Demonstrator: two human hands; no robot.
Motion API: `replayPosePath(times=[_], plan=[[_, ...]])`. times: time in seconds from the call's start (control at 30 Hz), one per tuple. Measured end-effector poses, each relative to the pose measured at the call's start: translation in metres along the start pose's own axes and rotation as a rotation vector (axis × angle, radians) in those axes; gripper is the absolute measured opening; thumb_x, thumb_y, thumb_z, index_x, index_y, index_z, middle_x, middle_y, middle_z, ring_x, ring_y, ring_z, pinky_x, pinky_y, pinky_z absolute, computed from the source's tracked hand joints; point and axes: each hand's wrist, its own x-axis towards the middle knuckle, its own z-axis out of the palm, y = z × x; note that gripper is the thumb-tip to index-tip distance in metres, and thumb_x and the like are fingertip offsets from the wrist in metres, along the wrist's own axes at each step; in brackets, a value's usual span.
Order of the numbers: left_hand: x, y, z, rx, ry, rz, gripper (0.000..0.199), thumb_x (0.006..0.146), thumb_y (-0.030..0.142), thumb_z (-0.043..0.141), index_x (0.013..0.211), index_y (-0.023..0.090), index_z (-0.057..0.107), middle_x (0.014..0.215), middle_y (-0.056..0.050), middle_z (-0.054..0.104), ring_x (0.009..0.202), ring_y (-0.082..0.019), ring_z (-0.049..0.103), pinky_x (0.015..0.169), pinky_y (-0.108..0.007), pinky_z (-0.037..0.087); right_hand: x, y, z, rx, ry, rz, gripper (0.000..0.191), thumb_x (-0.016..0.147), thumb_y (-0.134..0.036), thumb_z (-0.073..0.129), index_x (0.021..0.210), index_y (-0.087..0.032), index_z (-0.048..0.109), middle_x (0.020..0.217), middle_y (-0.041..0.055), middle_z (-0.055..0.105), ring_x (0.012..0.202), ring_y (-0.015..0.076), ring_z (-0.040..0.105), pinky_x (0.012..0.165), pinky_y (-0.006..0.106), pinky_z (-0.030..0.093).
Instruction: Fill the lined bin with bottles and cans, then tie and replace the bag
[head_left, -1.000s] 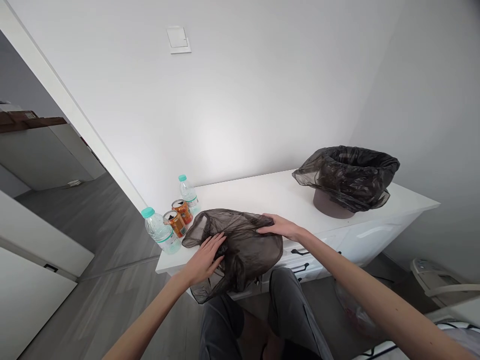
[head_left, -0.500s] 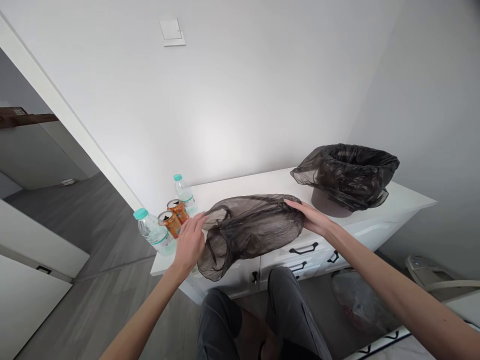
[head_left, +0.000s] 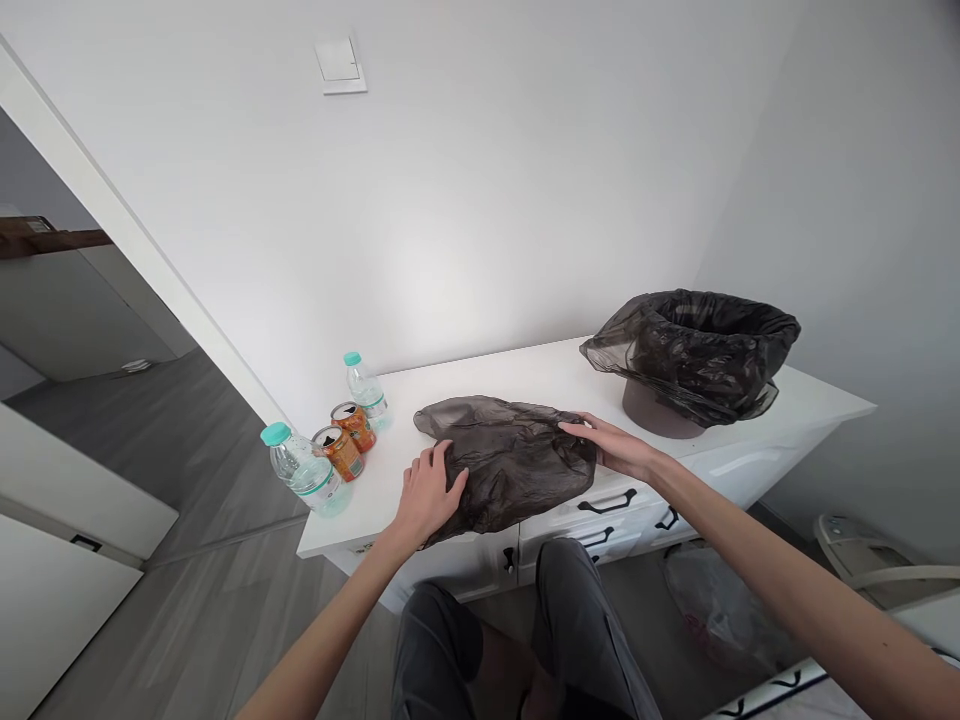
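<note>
A thin dark garbage bag (head_left: 517, 465) lies crumpled across the front of the white cabinet top, part of it hanging over the front edge. My left hand (head_left: 429, 495) rests on the bag's left end, fingers spread and pressing down on the film. At the opposite end my right hand (head_left: 616, 448) grips the bag between thumb and fingers; some of those fingers are hidden behind the film. To the left of my left hand stand two orange cans (head_left: 341, 452) and two clear bottles with turquoise caps (head_left: 306, 475).
A bin (head_left: 664, 410) lined with a black garbage bag (head_left: 697, 350) stands at the cabinet's right end. The white cabinet top (head_left: 487, 378) runs along the wall, with black-handled drawers (head_left: 607, 505) below. A clear plastic bag (head_left: 720, 600) lies low on the right.
The bag has gone from puffed out to flatter and lower. My left hand has moved right and slightly down onto it. My right hand has stayed nearly in place at its end.
</note>
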Motion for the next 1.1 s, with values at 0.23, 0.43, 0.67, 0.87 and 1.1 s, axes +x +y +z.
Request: replayPosePath(times=[0.23, 0.43, 0.67, 0.87, 1.1], plan=[[-0.006, 0.011, 0.006, -0.019, 0.184, 0.362, 0.059, 0.102, 0.034, 0.041, 0.159, 0.027, 0.026, 0.168, -0.014, 0.025, 0.154, -0.031, 0.029, 0.121, -0.052, 0.034, 0.009, 0.020, -0.015, -0.301, 0.193, -0.014, 0.064, 0.080, -0.042, 0.078, 0.135, -0.021, 0.055, 0.132, 0.0164, 0.066, 0.120, 0.0297, 0.065, 0.094, 0.040, 0.057], [-0.029, -0.003, 0.034, 0.160, -0.102, 0.567, 0.100, 0.089, 0.066, 0.058, 0.164, 0.025, 0.007, 0.172, -0.014, 0.016, 0.158, -0.035, 0.014, 0.125, -0.055, 0.025, -0.014, 0.022, -0.007, -0.926, 0.273, -0.472, 0.072, 0.092, -0.053, 0.060, 0.155, -0.026, 0.040, 0.155, 0.0161, 0.046, 0.139, 0.0333, 0.051, 0.111, 0.048, 0.047], [-0.038, -0.059, 0.027, 0.223, -0.142, 0.609, 0.078, 0.089, 0.010, 0.047, 0.161, 0.027, 0.023, 0.164, -0.005, 0.039, 0.153, -0.026, 0.034, 0.121, -0.048, 0.035, -0.033, 0.055, -0.016, -1.270, -0.211, -0.707, 0.089, 0.089, -0.044, 0.069, 0.164, -0.032, 0.021, 0.168, 0.0056, 0.029, 0.154, 0.0307, 0.030, 0.127, 0.053, 0.027], [-0.007, -0.036, -0.038, 0.098, -0.002, 0.390, 0.044, 0.090, 0.019, 0.050, 0.133, 0.026, 0.059, 0.117, -0.009, 0.074, 0.112, -0.028, 0.068, 0.103, -0.049, 0.052, -0.017, 0.078, -0.022, -1.153, -0.093, -0.627, 0.046, 0.096, -0.024, 0.049, 0.142, -0.026, 0.059, 0.155, 0.0056, 0.052, 0.143, 0.0262, 0.048, 0.123, 0.050, 0.035], [0.015, 0.061, -0.043, 0.086, 0.475, 0.325, 0.081, 0.085, 0.002, 0.036, 0.162, 0.018, 0.016, 0.162, -0.017, 0.039, 0.155, -0.035, 0.026, 0.124, -0.072, 0.017, 0.007, 0.065, 0.006, -0.805, 0.161, -0.328, 0.036, 0.103, -0.043, 0.036, 0.101, -0.022, 0.065, 0.119, 0.0121, 0.070, 0.117, 0.0287, 0.063, 0.106, 0.043, 0.044]])
